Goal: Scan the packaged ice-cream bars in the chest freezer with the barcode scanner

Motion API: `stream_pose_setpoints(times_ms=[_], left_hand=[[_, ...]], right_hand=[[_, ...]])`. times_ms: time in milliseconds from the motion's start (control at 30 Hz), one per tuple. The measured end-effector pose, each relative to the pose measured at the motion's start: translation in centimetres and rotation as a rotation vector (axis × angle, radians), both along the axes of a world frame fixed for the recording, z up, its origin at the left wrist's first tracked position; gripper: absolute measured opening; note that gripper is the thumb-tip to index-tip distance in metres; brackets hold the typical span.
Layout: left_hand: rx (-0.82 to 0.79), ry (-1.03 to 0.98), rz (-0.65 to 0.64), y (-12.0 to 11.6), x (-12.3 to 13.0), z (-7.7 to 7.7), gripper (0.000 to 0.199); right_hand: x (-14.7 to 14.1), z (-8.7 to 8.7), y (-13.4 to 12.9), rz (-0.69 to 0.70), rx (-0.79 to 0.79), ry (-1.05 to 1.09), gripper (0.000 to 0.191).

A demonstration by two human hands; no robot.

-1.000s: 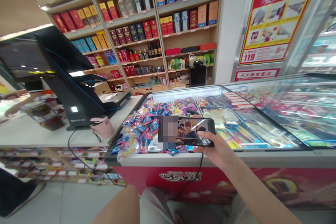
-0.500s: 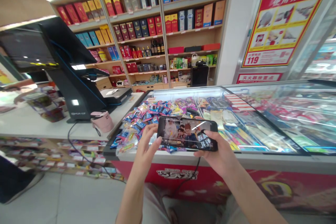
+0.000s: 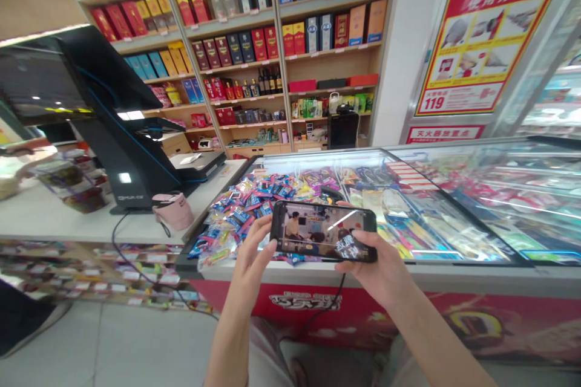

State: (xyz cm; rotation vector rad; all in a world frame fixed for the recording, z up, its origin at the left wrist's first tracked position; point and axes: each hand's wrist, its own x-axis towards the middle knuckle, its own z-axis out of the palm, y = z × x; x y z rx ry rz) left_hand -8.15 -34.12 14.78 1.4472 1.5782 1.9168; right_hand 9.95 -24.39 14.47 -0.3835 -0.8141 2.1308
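Shop interior is viewed over a glass-topped chest freezer (image 3: 345, 273). A black smartphone (image 3: 323, 231) is grasped sideways in 2 hands, held above the freezer's front edge, its screen lit with a picture of people. The left hand (image 3: 251, 269) is curled around the phone's left end, and the right hand (image 3: 380, 266) is closed on its right end. Beneath the phone, wrapped candy packets (image 3: 245, 208) are heaped inside the freezer. To the left, a pink cap (image 3: 171, 211) lies on a white counter (image 3: 59, 217) beside a black checkout terminal (image 3: 120, 133). Wooden shelves (image 3: 236, 48) of boxed liquor stand behind, and a red fire-hydrant poster (image 3: 492, 36) is mounted at right.
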Motion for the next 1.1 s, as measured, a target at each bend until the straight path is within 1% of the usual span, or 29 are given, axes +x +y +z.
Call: stream_pose_setpoints(times_ms=[133,300,400,500,600,700,833,933,1033,1100], left_hand=[[-0.016,0.004,0.032,0.1,-0.2,-0.4,0.041],[-0.08,-0.009,0.103,0.2,-1.0,-1.6,0.042],[-0.093,-0.036,0.083,0.3,-1.3,-2.0,0.045],[-0.108,-0.055,0.069,0.5,-1.3,-1.8,0.048],[-0.109,-0.076,0.061,0.5,-1.2,-1.8,0.05],[-0.128,-0.103,0.06,0.2,-1.1,-2.3,0.05],[-0.191,-0.116,0.137,-0.5,-0.5,-3.4,0.048],[-0.211,-0.139,0.175,-0.3,0.5,-3.8,0.05],[-0.181,-0.199,0.108,0.6,1.7,-3.6,0.057],[-0.156,-0.255,0.05,1.4,2.7,-3.5,0.056]], right_hand=[[0.3,-0.3,-0.2,0.04,0.078,-0.026,0.056],[0.4,-0.4,-1.0,0.093,0.143,-0.043,0.061],[0.4,-0.5,-1.3,0.103,0.147,-0.024,0.063],[0.3,-0.6,-1.5,0.111,0.143,-0.01,0.063],[0.3,-0.6,-1.6,0.118,0.131,-0.004,0.062],[0.2,-0.6,-1.4,0.087,0.101,-0.008,0.06],[0.0,-0.8,-1.2,0.002,0.014,-0.044,0.051],[-0.1,-1.2,-1.7,-0.018,-0.013,-0.032,0.047],[0.1,-1.8,-2.7,-0.01,-0.041,0.043,0.045],[0.7,-2.3,-3.4,0.006,-0.098,0.108,0.038]])
